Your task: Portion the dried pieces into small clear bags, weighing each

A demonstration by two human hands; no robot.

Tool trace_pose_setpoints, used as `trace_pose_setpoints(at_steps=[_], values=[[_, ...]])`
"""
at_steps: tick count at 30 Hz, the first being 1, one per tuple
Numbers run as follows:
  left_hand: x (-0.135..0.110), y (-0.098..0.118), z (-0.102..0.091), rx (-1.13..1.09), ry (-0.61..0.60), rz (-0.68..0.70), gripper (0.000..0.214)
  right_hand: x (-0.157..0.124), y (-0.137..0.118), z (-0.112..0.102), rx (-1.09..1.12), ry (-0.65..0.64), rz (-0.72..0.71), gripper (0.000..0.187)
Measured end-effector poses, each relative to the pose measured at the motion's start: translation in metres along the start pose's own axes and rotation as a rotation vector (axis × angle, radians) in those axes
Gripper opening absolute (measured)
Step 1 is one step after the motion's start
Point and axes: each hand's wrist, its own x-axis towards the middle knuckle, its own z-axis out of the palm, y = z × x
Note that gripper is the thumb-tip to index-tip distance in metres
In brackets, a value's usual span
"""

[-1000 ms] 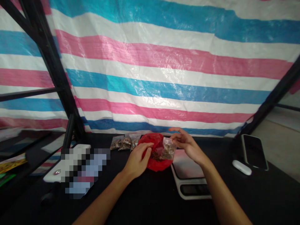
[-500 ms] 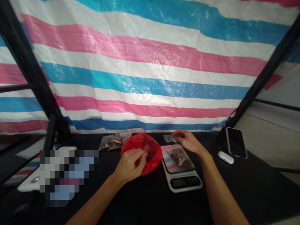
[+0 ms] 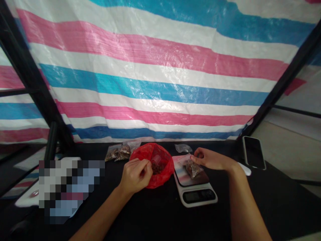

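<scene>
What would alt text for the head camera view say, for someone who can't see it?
Two bare hands work at a black table: the left hand reaches into a red plastic bag of brown bits, while the right hand touches a small clear bag on a kitchen scale. Filled small bags and a phone sit nearby, before a striped tarp.

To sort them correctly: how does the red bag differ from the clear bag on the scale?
The red plastic bag is far larger than the clear zip bag. The red bag lies open on the black table, while the clear bag rests on the scale. Both hold brown pieces.
</scene>
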Motion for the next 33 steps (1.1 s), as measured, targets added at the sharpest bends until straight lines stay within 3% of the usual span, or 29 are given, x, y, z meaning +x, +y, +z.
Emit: trace_pose_setpoints(at_steps=[10,20,24,29,33], values=[[-0.003,-0.003,0.001,0.051,0.015,-0.027,0.024,-0.006,-0.020,0.007,-0.111,-0.044,0.053,0.043],[-0.004,-0.005,0.002,0.047,0.015,-0.069,0.025,0.004,-0.023,0.026,-0.100,0.091,-0.120,0.027],[-0.005,-0.005,0.002,0.049,0.020,-0.114,0.028,0.008,-0.033,0.030,0.097,0.116,-0.285,0.018],[-0.003,-0.003,-0.001,-0.028,-0.084,-0.251,0.022,0.012,-0.060,0.047,0.306,0.147,-0.479,0.022],[0.004,-0.002,0.003,-0.288,-0.220,-0.570,0.018,0.012,-0.087,0.070,0.329,0.150,-0.594,0.031]])
